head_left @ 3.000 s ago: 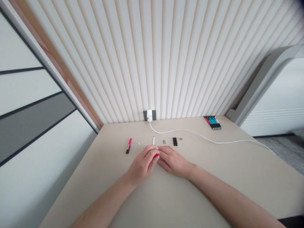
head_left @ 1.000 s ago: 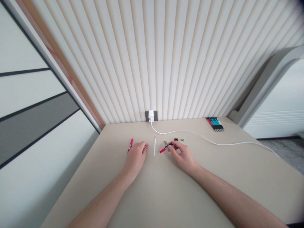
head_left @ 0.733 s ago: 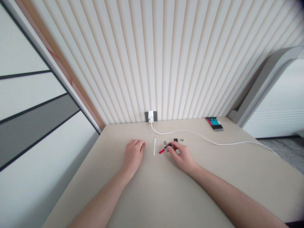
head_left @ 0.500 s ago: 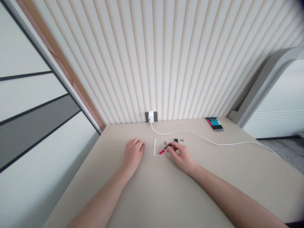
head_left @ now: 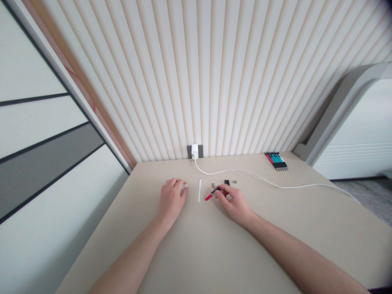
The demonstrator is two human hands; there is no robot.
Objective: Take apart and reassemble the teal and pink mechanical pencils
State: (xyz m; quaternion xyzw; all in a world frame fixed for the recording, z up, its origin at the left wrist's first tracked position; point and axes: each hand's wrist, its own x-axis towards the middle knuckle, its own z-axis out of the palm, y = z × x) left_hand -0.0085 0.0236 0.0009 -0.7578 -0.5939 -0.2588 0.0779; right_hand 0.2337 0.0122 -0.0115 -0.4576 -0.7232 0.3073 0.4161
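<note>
My right hand [head_left: 234, 202] pinches a red-and-black pen [head_left: 210, 196] between thumb and fingers, its red end slanting down to the left just over the table. My left hand [head_left: 172, 198] rests on the table to the left, fingers curved and thumb apart from them; I make out nothing clearly held. Between the hands lie thin white sticks like pen refills [head_left: 199, 190]. Small metal pieces [head_left: 213, 185] sit beyond the pen, with more metal bits [head_left: 234, 181] further right. Short black pen parts [head_left: 227, 182] lie just behind my right fingers, partly hidden.
A row of red, teal and black pens [head_left: 276, 161] lies at the table's back right. From a white charger [head_left: 195, 151] in the wall socket, a white cable [head_left: 284, 187] runs across the table [head_left: 202, 249] to the right edge. A ribbed wall [head_left: 196, 81] bounds the back.
My left thumb has moved away from the fingers, leaving a gap. My right hand keeps the pen in nearly the same place. The view has shifted very slightly.
</note>
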